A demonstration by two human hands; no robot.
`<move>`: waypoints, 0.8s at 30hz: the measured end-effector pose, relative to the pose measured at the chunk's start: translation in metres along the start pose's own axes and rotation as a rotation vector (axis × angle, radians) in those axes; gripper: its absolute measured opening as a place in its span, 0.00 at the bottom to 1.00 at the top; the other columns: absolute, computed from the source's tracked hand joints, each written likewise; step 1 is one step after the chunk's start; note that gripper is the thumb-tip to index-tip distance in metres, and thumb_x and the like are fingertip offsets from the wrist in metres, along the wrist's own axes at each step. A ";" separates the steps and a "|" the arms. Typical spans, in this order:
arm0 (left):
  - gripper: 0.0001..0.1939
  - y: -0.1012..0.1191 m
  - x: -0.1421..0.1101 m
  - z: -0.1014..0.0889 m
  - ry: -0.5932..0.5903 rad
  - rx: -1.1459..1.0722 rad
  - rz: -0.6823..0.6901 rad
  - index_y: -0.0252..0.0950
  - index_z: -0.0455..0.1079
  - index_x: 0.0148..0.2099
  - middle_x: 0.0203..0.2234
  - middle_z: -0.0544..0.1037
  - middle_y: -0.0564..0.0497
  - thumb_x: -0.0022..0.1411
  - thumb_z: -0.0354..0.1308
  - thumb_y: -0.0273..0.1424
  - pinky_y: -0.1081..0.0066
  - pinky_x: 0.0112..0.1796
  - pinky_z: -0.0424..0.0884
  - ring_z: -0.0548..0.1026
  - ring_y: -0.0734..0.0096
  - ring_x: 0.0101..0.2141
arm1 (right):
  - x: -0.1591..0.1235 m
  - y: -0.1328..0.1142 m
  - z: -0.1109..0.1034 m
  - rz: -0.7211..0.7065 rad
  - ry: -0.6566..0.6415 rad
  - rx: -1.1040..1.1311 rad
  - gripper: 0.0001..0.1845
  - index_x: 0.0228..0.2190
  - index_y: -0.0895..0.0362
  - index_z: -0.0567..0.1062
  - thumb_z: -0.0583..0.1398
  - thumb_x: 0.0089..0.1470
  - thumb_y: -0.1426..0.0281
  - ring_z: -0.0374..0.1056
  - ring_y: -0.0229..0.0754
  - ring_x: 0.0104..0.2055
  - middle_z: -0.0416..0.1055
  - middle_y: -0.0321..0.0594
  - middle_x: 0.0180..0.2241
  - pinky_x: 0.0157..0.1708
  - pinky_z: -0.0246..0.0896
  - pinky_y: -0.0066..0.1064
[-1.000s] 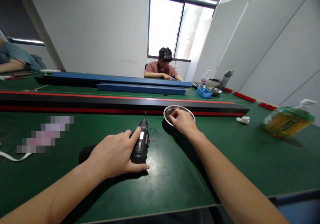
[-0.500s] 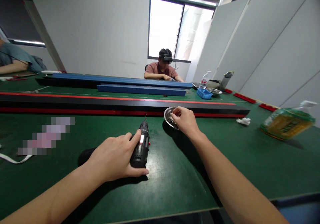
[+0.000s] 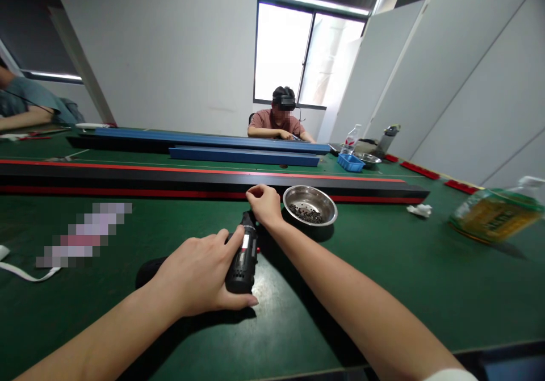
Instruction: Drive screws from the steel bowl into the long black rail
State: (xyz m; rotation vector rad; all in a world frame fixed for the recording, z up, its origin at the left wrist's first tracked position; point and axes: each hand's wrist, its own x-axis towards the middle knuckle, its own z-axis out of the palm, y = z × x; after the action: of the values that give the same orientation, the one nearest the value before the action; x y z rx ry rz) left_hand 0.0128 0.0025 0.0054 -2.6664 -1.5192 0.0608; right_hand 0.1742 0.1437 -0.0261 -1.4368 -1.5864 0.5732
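My left hand (image 3: pixel 200 276) is wrapped round a black cordless drill (image 3: pixel 242 264), which lies on its side on the green table with its front end pointing away from me. At the front of the drill, my right hand (image 3: pixel 264 204) has thumb and fingers pinched together. Whatever sits in that pinch is too small or hidden to make out, and the drill's tip is hidden near the hand. Just right of my right hand stands a round metal bowl (image 3: pixel 327 210) with many small dark screws (image 3: pixel 307 214) in it.
A long black bar with red edges (image 3: pixel 204 184) lies across the table behind the bowl. Farther back are blue bars (image 3: pixel 244 156) and a blue basket (image 3: pixel 350 163). On the right are crumpled tissue (image 3: pixel 419 210) and a large bottle (image 3: pixel 496 216). A person (image 3: pixel 281 117) sits opposite.
My right hand has come out of the metal bowl and moved left to the drill's front end, fingers still pinched. The left hand keeps its hold on the drill.
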 end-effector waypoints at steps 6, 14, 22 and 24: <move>0.59 0.000 -0.001 0.002 0.010 -0.014 0.006 0.34 0.55 0.74 0.48 0.79 0.36 0.55 0.55 0.71 0.46 0.44 0.81 0.82 0.39 0.44 | 0.018 0.026 0.013 0.110 0.057 -0.005 0.06 0.37 0.56 0.84 0.65 0.60 0.70 0.80 0.44 0.45 0.85 0.44 0.41 0.50 0.71 0.31; 0.61 0.002 -0.004 0.004 0.029 -0.025 0.010 0.32 0.51 0.76 0.50 0.78 0.35 0.56 0.54 0.71 0.45 0.47 0.80 0.81 0.39 0.47 | 0.032 0.042 0.009 0.228 -0.042 0.201 0.05 0.34 0.62 0.84 0.68 0.59 0.72 0.75 0.38 0.29 0.82 0.43 0.32 0.30 0.67 0.26; 0.61 0.001 -0.003 0.005 0.028 -0.014 0.013 0.31 0.52 0.76 0.51 0.78 0.34 0.56 0.52 0.72 0.46 0.47 0.80 0.82 0.39 0.47 | 0.029 0.030 0.004 0.321 -0.056 0.382 0.04 0.30 0.62 0.80 0.67 0.58 0.77 0.70 0.34 0.23 0.78 0.38 0.25 0.21 0.59 0.23; 0.61 0.001 -0.003 0.005 0.032 -0.010 0.015 0.32 0.52 0.76 0.50 0.79 0.35 0.56 0.52 0.72 0.46 0.46 0.81 0.82 0.39 0.46 | 0.029 0.029 0.004 0.331 -0.055 0.392 0.05 0.30 0.62 0.80 0.66 0.59 0.78 0.70 0.34 0.23 0.77 0.37 0.24 0.20 0.59 0.23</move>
State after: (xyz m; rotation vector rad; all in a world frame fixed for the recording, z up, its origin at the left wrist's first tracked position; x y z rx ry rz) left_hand 0.0118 -0.0004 0.0004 -2.6732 -1.4943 0.0111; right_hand 0.1887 0.1785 -0.0427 -1.3918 -1.1952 1.0618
